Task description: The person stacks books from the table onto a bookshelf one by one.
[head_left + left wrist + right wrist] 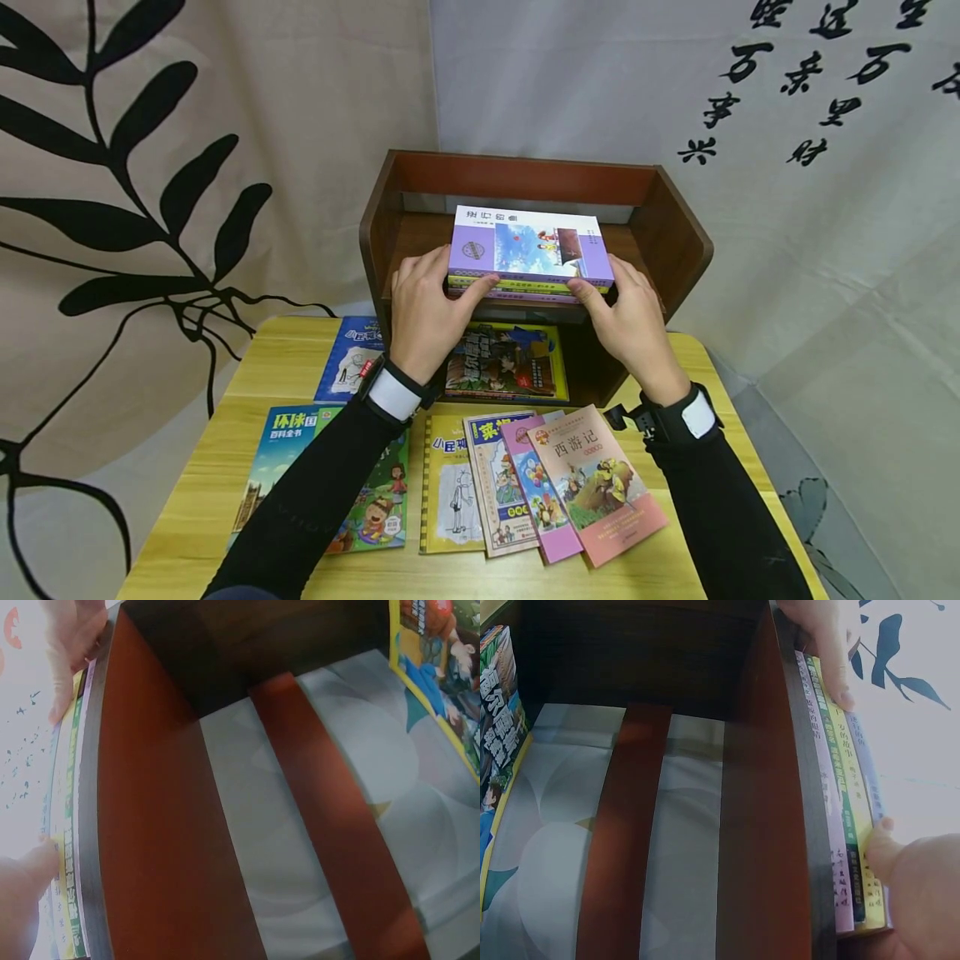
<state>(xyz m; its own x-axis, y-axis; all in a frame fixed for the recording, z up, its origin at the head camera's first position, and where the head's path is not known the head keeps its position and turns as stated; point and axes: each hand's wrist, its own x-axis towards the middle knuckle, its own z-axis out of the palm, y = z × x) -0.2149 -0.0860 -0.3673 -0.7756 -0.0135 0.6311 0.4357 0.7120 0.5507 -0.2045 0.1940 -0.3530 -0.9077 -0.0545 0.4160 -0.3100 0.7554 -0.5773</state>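
Observation:
A stack of several thin books, a purple-and-white cover on top, lies flat on the upper board of a brown wooden bookshelf. My left hand grips the stack's left end, thumb along the front edge. At the right end my right hand holds it the same way. In the right wrist view the spines show purple, yellow, green and pink, stacked right at the board's edge. Most of the fingers on the far sides are hidden.
More books lie in the lower compartment. On the yellow table, a blue book and a world encyclopedia lie left. A yellow spiral-bound book and a pink book overlap others in front.

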